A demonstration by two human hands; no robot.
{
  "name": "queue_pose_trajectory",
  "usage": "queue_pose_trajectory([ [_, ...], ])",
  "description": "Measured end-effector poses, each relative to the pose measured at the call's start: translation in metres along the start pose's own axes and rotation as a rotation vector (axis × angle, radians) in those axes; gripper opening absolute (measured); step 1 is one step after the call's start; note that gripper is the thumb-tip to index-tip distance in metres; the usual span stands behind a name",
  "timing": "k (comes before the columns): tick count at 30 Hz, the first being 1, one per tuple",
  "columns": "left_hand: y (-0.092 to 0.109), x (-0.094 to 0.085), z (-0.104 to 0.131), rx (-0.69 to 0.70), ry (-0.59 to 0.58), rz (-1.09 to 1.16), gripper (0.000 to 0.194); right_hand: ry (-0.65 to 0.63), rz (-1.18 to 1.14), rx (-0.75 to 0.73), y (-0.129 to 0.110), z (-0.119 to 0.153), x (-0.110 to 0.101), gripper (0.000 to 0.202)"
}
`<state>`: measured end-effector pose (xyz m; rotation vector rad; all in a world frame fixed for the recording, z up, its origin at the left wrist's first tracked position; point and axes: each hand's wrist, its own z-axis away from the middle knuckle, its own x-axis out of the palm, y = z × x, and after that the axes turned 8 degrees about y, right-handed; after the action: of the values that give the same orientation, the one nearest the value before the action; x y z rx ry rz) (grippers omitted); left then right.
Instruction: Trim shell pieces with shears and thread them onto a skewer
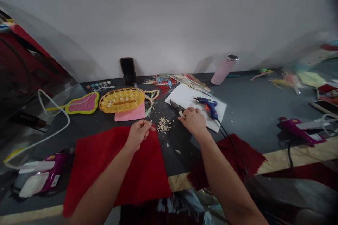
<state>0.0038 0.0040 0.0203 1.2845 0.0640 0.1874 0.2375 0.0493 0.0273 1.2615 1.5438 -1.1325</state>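
Above the red cloth, my left hand is closed in a pinch on a small pale piece. My right hand lies over the handle end of dark-bladed scissors, its fingers curled round the pale handle part. The blades point left, at the edge of a white board. Between my hands lies a pile of small pale pieces on the dark table. A blue glue gun rests on the board, just beyond my right hand.
A yellow wicker basket sits on pink paper. Behind stand a phone and a pink bottle near a white partition. A dark red cloth lies right, under the glue gun's cord. Purple devices stand at both sides.
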Motion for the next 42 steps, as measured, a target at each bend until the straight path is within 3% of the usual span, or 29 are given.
queue_pose_trajectory([
  [4, 0.001, -0.001, -0.001, -0.019, 0.002, 0.053, 0.029, 0.089, -0.144, 0.067, -0.002, -0.002, 0.001, 0.016],
  [8, 0.004, -0.002, -0.001, -0.028, 0.019, 0.110, 0.030, 0.169, -0.634, 0.173, -0.007, -0.006, -0.004, 0.022],
  [13, 0.007, -0.001, 0.000, -0.045, 0.015, 0.181, 0.029, -0.036, -1.398, 0.277, -0.017, -0.001, -0.019, 0.026],
  [17, 0.012, -0.001, 0.004, -0.035, 0.004, 0.267, 0.025, -0.218, -1.707, 0.270, -0.027, 0.006, -0.028, 0.029],
  [19, 0.014, -0.002, 0.004, -0.010, 0.000, 0.302, 0.023, -0.244, -1.767, 0.248, -0.030, 0.009, -0.030, 0.035],
  [22, 0.016, -0.004, 0.004, 0.017, 0.007, 0.327, 0.022, -0.197, -1.664, 0.168, -0.032, 0.011, -0.030, 0.034],
  [26, 0.016, -0.006, 0.001, 0.038, 0.032, 0.340, 0.021, -0.113, -1.204, -0.110, -0.033, 0.012, -0.029, 0.020],
  [29, 0.015, -0.007, -0.002, 0.054, 0.051, 0.346, 0.021, -0.113, -0.795, -0.307, -0.039, 0.015, -0.027, 0.031],
  [33, 0.015, -0.009, -0.003, 0.076, 0.096, 0.323, 0.022, -0.137, -0.395, -0.412, -0.044, 0.020, -0.021, 0.043],
  [37, 0.016, -0.009, -0.003, 0.092, 0.099, 0.319, 0.023, -0.122, -0.248, -0.442, -0.045, 0.021, -0.020, 0.045],
  [42, 0.013, -0.009, -0.003, 0.088, 0.069, 0.316, 0.021, -0.163, -0.231, -0.493, -0.045, 0.021, -0.022, 0.043],
])
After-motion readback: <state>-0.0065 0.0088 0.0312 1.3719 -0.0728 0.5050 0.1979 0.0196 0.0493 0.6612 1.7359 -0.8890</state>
